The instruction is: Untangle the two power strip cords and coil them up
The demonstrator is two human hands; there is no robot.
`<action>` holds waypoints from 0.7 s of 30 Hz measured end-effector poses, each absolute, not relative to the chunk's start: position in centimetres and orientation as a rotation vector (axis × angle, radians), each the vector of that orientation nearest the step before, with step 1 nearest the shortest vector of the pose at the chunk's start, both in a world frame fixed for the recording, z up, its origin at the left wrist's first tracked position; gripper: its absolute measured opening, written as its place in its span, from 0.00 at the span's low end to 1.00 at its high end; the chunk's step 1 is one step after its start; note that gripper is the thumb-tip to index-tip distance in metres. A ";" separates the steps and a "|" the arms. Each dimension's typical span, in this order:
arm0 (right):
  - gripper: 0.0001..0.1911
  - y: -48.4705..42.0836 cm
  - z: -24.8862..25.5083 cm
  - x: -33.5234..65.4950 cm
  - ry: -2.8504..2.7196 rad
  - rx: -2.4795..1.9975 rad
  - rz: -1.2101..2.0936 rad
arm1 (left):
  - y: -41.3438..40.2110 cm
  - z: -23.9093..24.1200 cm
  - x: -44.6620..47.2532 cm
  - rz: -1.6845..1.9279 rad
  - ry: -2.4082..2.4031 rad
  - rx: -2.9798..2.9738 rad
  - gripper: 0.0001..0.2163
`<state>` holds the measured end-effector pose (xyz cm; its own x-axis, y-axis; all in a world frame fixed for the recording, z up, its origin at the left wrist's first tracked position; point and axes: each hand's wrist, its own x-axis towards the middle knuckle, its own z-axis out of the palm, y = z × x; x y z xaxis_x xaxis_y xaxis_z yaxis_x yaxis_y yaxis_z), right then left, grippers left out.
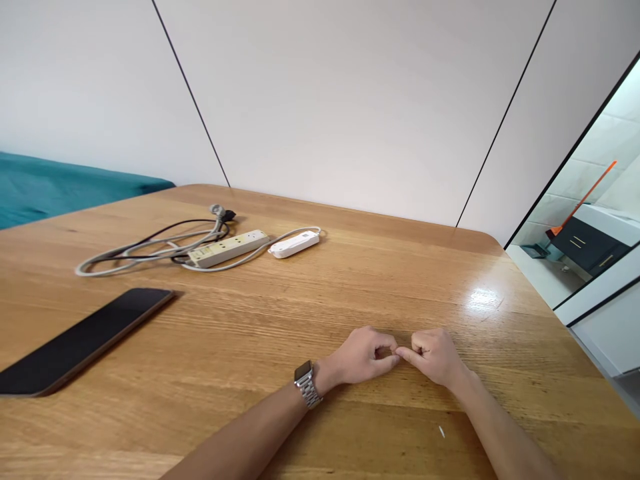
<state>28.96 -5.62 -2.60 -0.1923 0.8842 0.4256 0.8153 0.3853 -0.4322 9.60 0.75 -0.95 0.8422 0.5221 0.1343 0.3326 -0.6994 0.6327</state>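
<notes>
Low over the wooden table [240, 320], my left hand [363, 355] is closed in a pinch, its thumb and forefinger tips brought together. My right hand [435, 357] has its fingers curled in, and its thumb reaches across to the left fingertips, where the two hands meet. Anything between those tips is too small or hidden to make out. A wristwatch [303, 373] with a metal band is on my left wrist. Nearer to me, below the right hand, a small white sliver [441, 432] lies on the wood.
A power strip [230, 249] with coiled grey and black cables lies at the back left, beside a white oblong device [294, 245]. A dark tablet [85, 340] lies at the left. White wall panels [340, 100] stand behind the table; a teal covered seat [65, 187] is beyond its left edge.
</notes>
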 end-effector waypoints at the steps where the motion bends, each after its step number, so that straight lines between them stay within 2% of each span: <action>1: 0.29 -5.6 -2.6 29.0 -2.057 -1.434 0.087 | 0.7 -1.0 9.6 0.412 0.640 2.403 0.13; 9: 0.27 -5.8 -2.1 28.5 -2.201 -1.354 -0.271 | 0.4 -0.9 10.0 0.389 0.813 2.322 0.10; 13: 0.27 -6.0 -2.0 28.4 -2.198 -1.348 -0.263 | 0.4 -1.0 9.9 0.393 0.793 2.308 0.07; 21: 0.28 -5.8 -2.2 28.7 -2.183 -1.346 -0.144 | 0.2 -0.9 9.9 0.402 0.788 2.343 0.11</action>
